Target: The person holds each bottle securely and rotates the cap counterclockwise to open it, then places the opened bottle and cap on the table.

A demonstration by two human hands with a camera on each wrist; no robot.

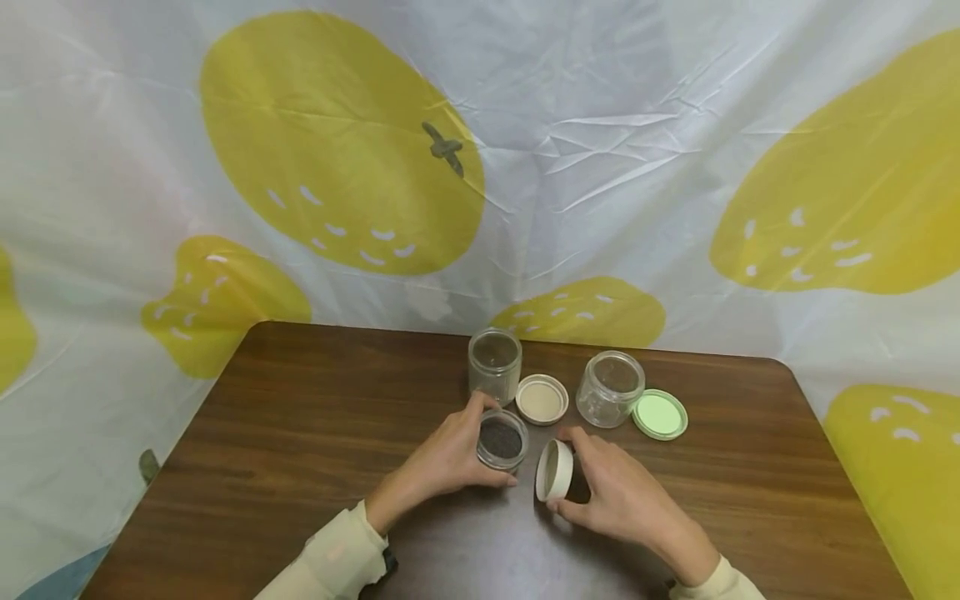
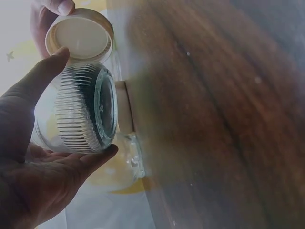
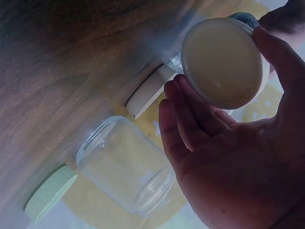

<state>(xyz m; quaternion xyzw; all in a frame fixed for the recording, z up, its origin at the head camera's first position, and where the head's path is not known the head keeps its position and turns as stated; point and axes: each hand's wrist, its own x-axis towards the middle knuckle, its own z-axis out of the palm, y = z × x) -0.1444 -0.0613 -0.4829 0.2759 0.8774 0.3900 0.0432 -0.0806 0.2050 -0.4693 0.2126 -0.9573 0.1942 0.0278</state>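
Note:
My left hand (image 1: 456, 450) grips a ribbed clear glass jar (image 2: 78, 112) with dark contents at its bottom. In the head view the jar's open mouth faces up, and in the left wrist view its base is off the table. Just to the right, my right hand (image 1: 618, 487) pinches a cream lid (image 1: 555, 471) by its rim, thumb on one side and fingers on the other. The lid stands on edge, its hollow side turned toward the jar, a small gap apart. The lid's flat outer face (image 3: 224, 62) shows in the right wrist view.
Behind the hands stand a taller glass jar (image 1: 495, 367) and a second glass jar (image 1: 611, 389), both uncapped. Between them lies a beige lid (image 1: 542, 400), hollow side up. A green lid (image 1: 660, 414) lies at the right. The wooden table (image 1: 315, 400) meets a lemon-print cloth (image 1: 585, 208).

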